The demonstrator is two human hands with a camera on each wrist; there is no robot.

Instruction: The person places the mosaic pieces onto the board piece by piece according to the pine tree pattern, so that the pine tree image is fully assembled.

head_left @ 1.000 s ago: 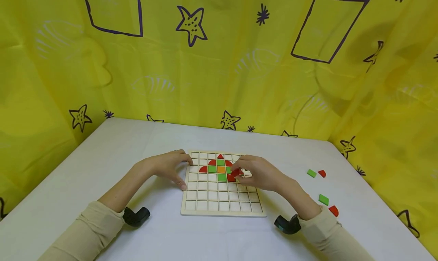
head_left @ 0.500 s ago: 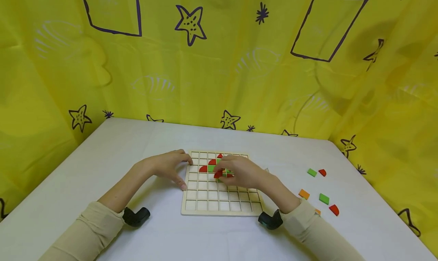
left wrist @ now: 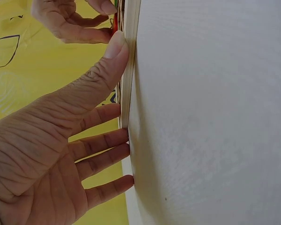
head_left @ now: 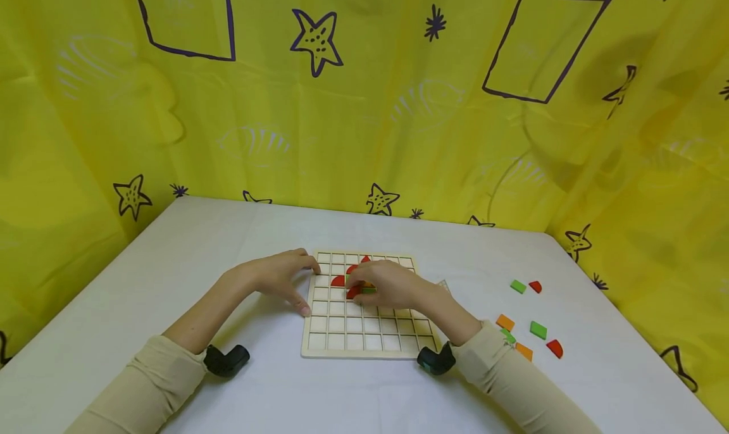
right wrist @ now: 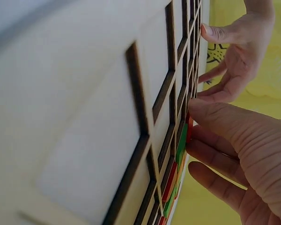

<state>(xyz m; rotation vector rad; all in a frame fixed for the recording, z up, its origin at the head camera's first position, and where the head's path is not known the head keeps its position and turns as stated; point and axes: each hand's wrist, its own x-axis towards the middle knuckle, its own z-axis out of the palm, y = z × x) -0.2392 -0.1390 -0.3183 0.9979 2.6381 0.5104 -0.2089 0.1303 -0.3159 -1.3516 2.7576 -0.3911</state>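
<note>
A wooden grid board (head_left: 370, 356) lies on the white table. My left hand (head_left: 281, 279) rests against its left edge; the left wrist view shows the thumb and straight fingers touching the rim. Over the board's middle, my right hand (head_left: 393, 285) pinches a red quarter-circle tile (head_left: 353, 291) between thumb and fingers, down at a cell. The right wrist view has that red tile (right wrist: 190, 127) by the thumb tip, beside a green tile (right wrist: 181, 143). Another red tile (head_left: 338, 281) and a red triangle (head_left: 366, 258) sit in cells. My right hand hides much of the coloured pattern.
Loose tiles lie at the right, among them a green one (head_left: 517, 286), a red one (head_left: 535, 286) and an orange one (head_left: 504, 322). A flat patterned piece (head_left: 444, 285) shows partly behind my right arm. A yellow curtain (head_left: 364, 136) borders the table.
My right hand has moved left across the board with the red quarter-circle tile, leaving another red tile at the right. The left hand stays put. Orange tiles have come into sight.
</note>
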